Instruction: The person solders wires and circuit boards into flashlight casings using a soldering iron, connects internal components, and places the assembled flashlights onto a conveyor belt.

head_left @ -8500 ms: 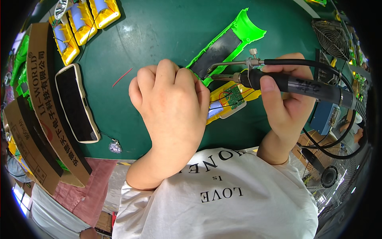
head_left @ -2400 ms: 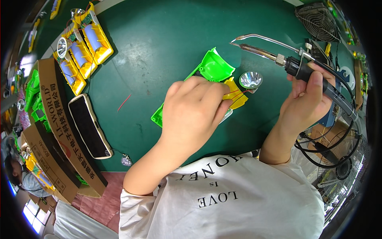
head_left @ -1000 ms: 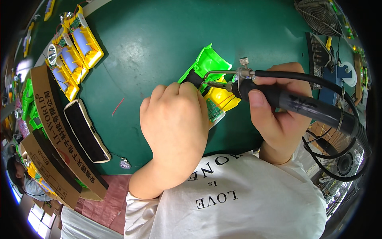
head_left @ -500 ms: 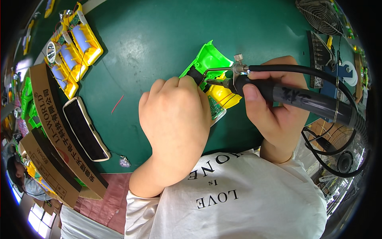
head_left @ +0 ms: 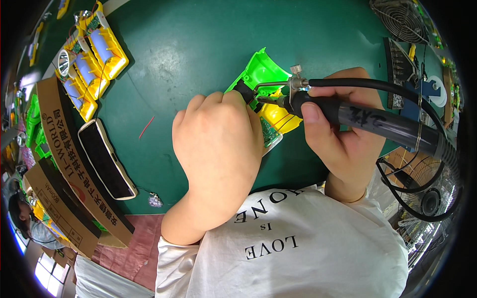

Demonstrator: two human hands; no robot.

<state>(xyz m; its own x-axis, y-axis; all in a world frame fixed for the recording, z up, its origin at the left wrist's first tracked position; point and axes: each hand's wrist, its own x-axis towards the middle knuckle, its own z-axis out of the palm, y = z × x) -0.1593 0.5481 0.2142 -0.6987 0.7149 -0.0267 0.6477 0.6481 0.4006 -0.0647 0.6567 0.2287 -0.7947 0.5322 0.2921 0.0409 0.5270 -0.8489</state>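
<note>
My left hand (head_left: 217, 134) is curled closed over a green plastic housing (head_left: 263, 68); its fingertips are hidden beneath it. A black part (head_left: 243, 91) sits in the housing just ahead of the knuckles. Beside it lies a yellow shell (head_left: 281, 119) with thin wires and a green circuit board (head_left: 269, 132), partly covered by the hand. My right hand (head_left: 343, 139) grips a dark soldering iron (head_left: 382, 123) with a metal feed tube clamped on top. The iron's tip is down at the black part and the shells; exact contact cannot be made out.
At the left stand yellow shells (head_left: 112, 67) with blue cells, a phone (head_left: 107, 161) and cardboard boxes (head_left: 74, 149). A red wire piece (head_left: 146, 127) lies on the green mat (head_left: 174, 49). The iron's black cable (head_left: 432, 107) loops at the right near a fan (head_left: 430, 201).
</note>
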